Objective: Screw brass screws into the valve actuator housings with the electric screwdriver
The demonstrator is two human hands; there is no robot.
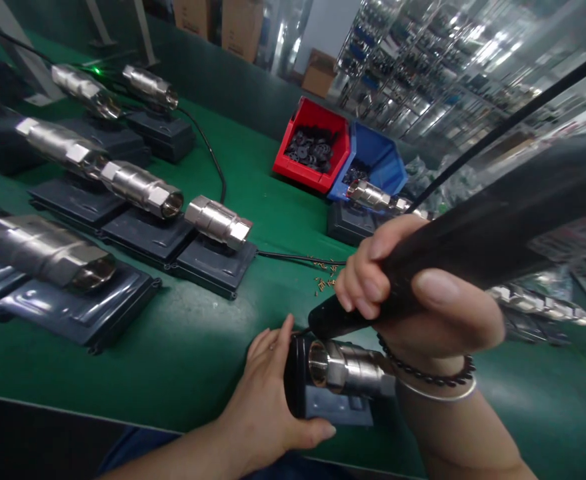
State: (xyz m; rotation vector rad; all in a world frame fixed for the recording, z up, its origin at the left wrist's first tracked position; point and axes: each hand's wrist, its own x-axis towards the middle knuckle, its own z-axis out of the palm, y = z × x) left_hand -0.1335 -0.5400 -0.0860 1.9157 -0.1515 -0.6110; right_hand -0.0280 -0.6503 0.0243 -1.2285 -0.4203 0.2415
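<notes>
My right hand (417, 300) is wrapped around a black electric screwdriver (453, 233), tilted with its narrow end down to the left. That tip is at the far left corner of a dark plastic housing (297, 373) with a shiny metal pipe fitting (347, 367) on it. Against the left side of this housing lies my left hand (267, 400), its fingers along the far edge and its thumb around the near side, gripping it. The tip's exact contact is hidden by the fingers. Small brass-coloured screws (325, 283) lie scattered on the green mat just beyond.
Several similar housings with metal fittings (217, 223) stand in rows on the left. A red bin (287, 167) of dark small parts sits beside a blue bin (387, 173). A black cable (293, 256) crosses the green bench (197, 333). Another unit (350, 223) is behind the screwdriver.
</notes>
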